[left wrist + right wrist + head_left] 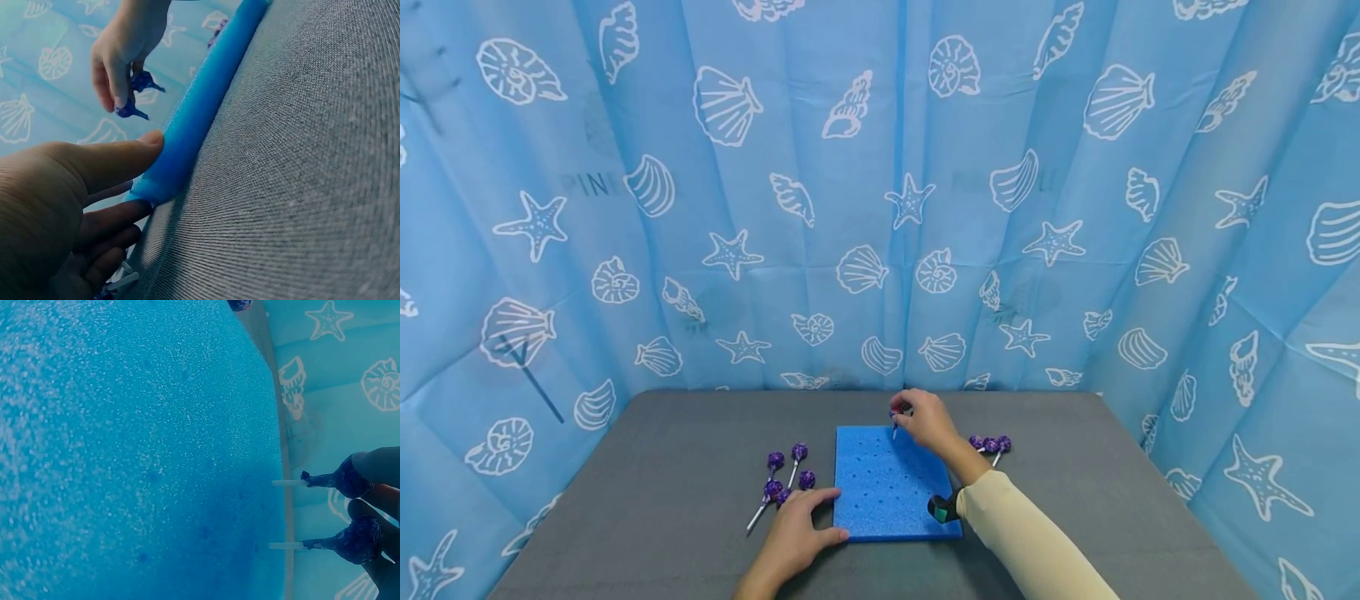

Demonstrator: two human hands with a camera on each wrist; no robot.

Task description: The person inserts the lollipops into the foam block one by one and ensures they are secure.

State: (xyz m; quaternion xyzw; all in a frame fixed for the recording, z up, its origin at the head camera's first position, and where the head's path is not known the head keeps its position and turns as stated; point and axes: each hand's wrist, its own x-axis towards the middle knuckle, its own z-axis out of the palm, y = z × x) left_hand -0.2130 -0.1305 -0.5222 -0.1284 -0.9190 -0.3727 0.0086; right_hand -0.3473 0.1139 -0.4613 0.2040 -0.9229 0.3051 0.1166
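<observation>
A blue foam board (887, 487) with small dark holes in its top lies flat on the table. At its left edge is my left hand (796, 529), thumb and forefinger stretched out and touching the board's side. Over the far edge my right hand (927, 421) holds two purple-wrapped lollipops. In the right wrist view, one lollipop (353, 478) and a second lollipop (359, 539) sit among its fingers, white sticks pointing toward the board. The left wrist view shows both wrapped heads below that hand (128, 50). In the head view, the hand partly hides them.
Several purple lollipops (775, 460) lie on the grey table (685, 467) left of the board, some close to my left hand. More lollipops (991, 444) lie to the right, partly behind my right forearm. A blue shell-patterned curtain (820, 208) hangs behind the table.
</observation>
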